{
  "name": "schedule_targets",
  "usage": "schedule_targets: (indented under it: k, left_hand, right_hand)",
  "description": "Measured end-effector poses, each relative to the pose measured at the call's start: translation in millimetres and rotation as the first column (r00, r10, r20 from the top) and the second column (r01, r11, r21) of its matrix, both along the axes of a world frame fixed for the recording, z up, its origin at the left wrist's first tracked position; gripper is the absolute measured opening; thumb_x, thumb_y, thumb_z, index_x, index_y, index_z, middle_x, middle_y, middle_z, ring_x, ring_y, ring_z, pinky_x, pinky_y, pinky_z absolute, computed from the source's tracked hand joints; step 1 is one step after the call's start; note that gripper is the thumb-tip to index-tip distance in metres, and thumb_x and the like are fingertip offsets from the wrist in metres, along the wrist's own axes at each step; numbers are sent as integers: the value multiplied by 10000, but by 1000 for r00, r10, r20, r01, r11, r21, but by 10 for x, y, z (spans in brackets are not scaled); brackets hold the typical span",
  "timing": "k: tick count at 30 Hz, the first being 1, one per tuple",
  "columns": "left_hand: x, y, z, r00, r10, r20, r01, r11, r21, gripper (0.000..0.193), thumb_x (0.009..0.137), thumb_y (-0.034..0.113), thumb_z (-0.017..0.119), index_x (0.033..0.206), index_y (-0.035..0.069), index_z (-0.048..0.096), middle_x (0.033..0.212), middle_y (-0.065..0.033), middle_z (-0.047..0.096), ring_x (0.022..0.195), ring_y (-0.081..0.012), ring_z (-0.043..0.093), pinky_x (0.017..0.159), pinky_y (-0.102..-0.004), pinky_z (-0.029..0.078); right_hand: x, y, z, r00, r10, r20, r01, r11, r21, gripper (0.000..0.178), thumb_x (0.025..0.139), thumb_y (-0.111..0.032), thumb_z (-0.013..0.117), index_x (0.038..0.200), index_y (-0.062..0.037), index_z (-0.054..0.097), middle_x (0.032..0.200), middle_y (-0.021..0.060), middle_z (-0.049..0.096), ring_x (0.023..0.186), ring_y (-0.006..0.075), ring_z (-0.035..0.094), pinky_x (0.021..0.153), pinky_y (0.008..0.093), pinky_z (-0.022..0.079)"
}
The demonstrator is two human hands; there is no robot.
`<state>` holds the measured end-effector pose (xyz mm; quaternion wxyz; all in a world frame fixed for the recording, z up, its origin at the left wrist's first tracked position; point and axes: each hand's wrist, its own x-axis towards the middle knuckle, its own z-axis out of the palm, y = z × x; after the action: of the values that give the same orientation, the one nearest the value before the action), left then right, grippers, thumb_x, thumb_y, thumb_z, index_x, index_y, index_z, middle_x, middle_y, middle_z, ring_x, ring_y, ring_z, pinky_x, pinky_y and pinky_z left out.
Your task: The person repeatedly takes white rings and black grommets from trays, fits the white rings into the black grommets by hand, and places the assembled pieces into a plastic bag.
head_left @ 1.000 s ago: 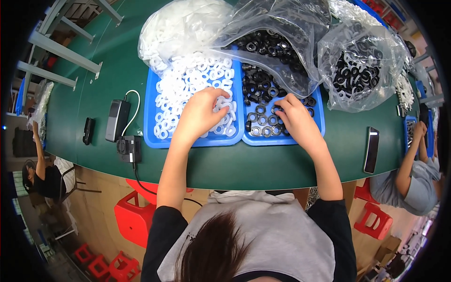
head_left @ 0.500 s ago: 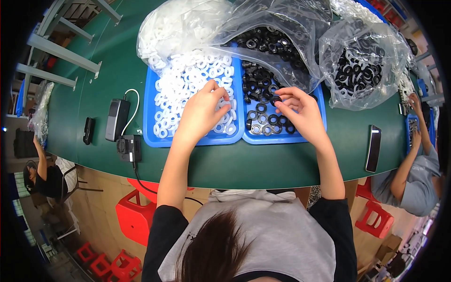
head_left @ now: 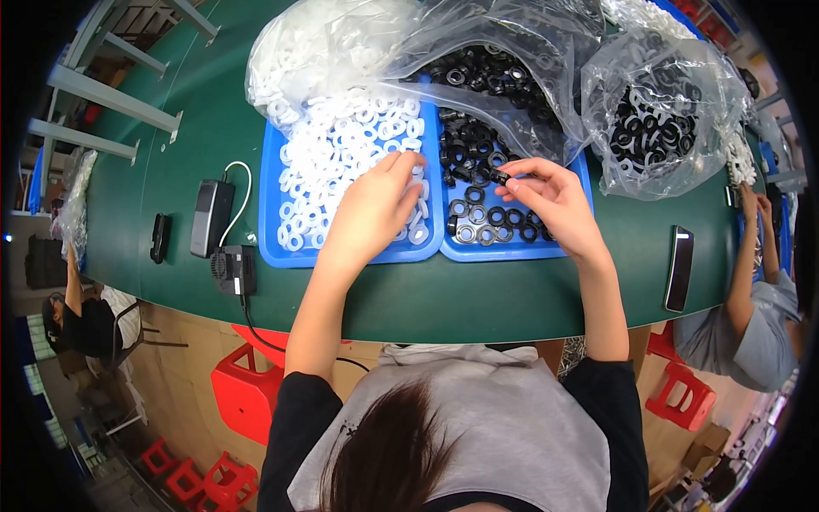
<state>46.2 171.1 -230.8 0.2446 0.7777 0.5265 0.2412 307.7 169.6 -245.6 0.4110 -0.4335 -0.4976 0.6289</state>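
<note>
My left hand (head_left: 375,205) hovers over a blue tray (head_left: 266,213) of white plastic rings (head_left: 337,162). Its thumb and fingers are apart, and I see nothing held between them. My right hand (head_left: 554,200) is closed in a pinch on a black ring (head_left: 498,177), above a second blue tray (head_left: 512,253). Loose black rings (head_left: 486,234) lie at that tray's near end, with a denser heap behind them. The curled fingers hide part of the held ring.
Clear plastic bags of white rings (head_left: 299,51) and black rings (head_left: 653,128) lie on the green table (head_left: 444,307). A phone (head_left: 679,269) is at right; a power bank (head_left: 212,218), cable and small black device (head_left: 233,270) are at left. Co-workers sit at both sides.
My left hand has shifted slightly, its fingers straighter over the white rings. My right hand has moved slightly to the right, still pinching a black ring. The co-worker's hands at right have moved.
</note>
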Motion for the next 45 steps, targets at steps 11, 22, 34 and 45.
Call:
schedule_targets:
  k: [11, 22, 34, 45]
  left_hand:
    - [169, 3, 39, 508, 291, 811, 364, 781, -508, 401, 968, 84, 555, 1338, -52, 480, 1238, -197, 618, 1064, -214, 650, 958, -333, 516]
    - [504, -250, -117, 215, 352, 911, 504, 759, -412, 384, 996, 125, 508, 1351, 12, 416, 1460, -206, 455, 1269, -228, 520, 1097, -375, 386]
    - [582, -308, -166, 256, 182, 950, 430, 858, -280, 259, 996, 6, 513, 1242, 2, 432, 1381, -230, 529, 1227, -189, 554, 1015, -324, 463]
    - [549, -305, -125, 307, 145, 940, 402, 876, -267, 281, 983, -8, 529, 1250, -6, 443, 1337, -209, 559, 1172, -179, 584, 956, -290, 501]
  right_hand:
    - [-188, -79, 7, 984, -152, -89, 164, 975, 148, 296, 865, 4, 711, 1146, 33, 626, 1144, 103, 627, 1037, 159, 617, 932, 286, 504]
    - [-454, -216, -99, 833, -485, 266, 117, 625, 772, 368, 677, -59, 845, 995, -36, 661, 951, 82, 635, 903, 248, 592, 790, 342, 475]
    - [-439, -229, -148, 799, -568, 199, 45, 386, 921, 390, 577, -47, 869, 912, -47, 671, 911, 62, 626, 810, 247, 561, 678, 339, 455]
    - [-447, -212, -126, 769, -604, 207, -39, 278, 960, 415, 575, -61, 871, 938, -54, 672, 916, 61, 634, 809, 250, 573, 665, 344, 454]
